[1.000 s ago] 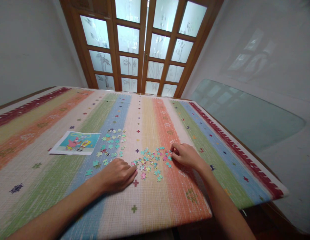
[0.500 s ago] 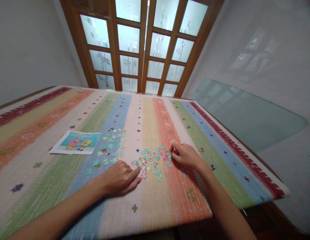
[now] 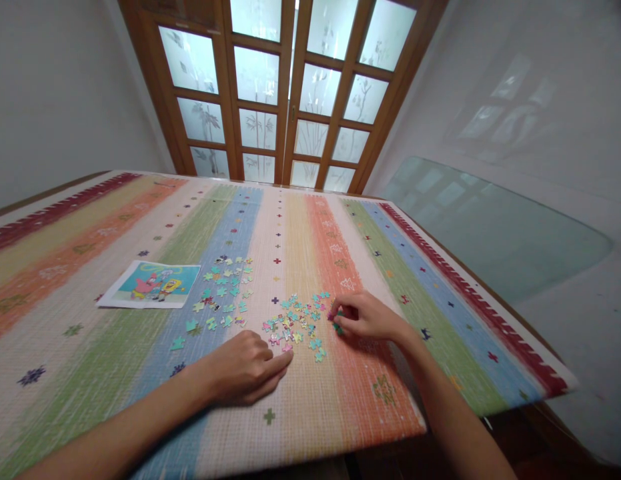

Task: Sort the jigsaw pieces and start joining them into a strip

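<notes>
My left hand rests on the cloth with its index finger stretched out. That fingertip touches a pink puzzle piece at the near edge of a loose pile of puzzle pieces. At the pile's right side, my right hand is closed in a pinch on a small pink puzzle piece, partly hidden by the fingers. Teal pieces show just beneath that hand. Left of the pile, more puzzle pieces, mostly teal and light green, lie spread in loose rows.
A printed cartoon picture lies flat on the left. A striped tablecloth covers the table, whose near edge runs below my hands. Wooden doors with frosted panes stand beyond; a pale glass panel leans by the right wall.
My right hand has shifted slightly left, and a pink puzzle piece now shows at its fingertips. My left index finger has slid right onto the pink piece at the pile's near edge.
</notes>
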`<action>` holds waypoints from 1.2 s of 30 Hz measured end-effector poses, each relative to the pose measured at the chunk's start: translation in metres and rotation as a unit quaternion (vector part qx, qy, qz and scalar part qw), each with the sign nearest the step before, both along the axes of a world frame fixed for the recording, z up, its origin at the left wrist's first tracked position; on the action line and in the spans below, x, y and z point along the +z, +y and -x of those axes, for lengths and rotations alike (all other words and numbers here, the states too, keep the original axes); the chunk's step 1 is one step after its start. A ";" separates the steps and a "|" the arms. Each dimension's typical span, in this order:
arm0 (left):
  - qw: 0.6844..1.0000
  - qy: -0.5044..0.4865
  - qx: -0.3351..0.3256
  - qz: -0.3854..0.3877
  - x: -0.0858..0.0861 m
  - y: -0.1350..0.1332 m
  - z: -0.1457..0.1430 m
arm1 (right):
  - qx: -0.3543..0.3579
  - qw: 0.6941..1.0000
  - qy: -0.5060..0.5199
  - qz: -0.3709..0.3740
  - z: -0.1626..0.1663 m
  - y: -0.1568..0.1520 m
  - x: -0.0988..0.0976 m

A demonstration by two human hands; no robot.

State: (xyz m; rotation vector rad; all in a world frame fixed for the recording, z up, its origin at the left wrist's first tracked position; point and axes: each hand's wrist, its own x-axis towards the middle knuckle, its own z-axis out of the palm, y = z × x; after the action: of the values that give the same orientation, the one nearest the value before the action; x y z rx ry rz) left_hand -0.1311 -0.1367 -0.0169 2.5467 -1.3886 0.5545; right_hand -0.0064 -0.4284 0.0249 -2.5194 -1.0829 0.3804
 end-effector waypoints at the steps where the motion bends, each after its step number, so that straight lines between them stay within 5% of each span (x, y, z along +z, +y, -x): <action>1: 1.000 0.005 0.000 0.001 0.000 -0.001 0.001 | 0.038 0.998 0.048 -0.030 0.002 0.002 0.001; 4: 1.000 0.014 -0.006 -0.001 0.000 -0.007 0.003 | 0.136 0.975 0.159 -0.080 0.006 0.007 -0.002; 8: 1.000 0.011 -0.012 -0.004 -0.001 -0.013 0.006 | 0.178 0.964 0.188 -0.056 0.007 0.012 -0.010; 23: 0.995 0.048 0.085 0.002 -0.004 -0.044 0.011 | 0.129 0.976 0.176 -0.026 0.017 0.019 -0.003; 36: 0.969 0.154 0.196 0.004 -0.020 -0.086 -0.002 | -0.001 0.977 0.033 -0.213 0.005 0.005 -0.003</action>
State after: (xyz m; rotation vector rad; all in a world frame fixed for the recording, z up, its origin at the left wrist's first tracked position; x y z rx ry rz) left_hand -0.1290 -0.2223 -0.0364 2.7640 -0.7853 0.2022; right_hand -0.0118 -0.4236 0.0220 -2.1144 -1.0116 0.2026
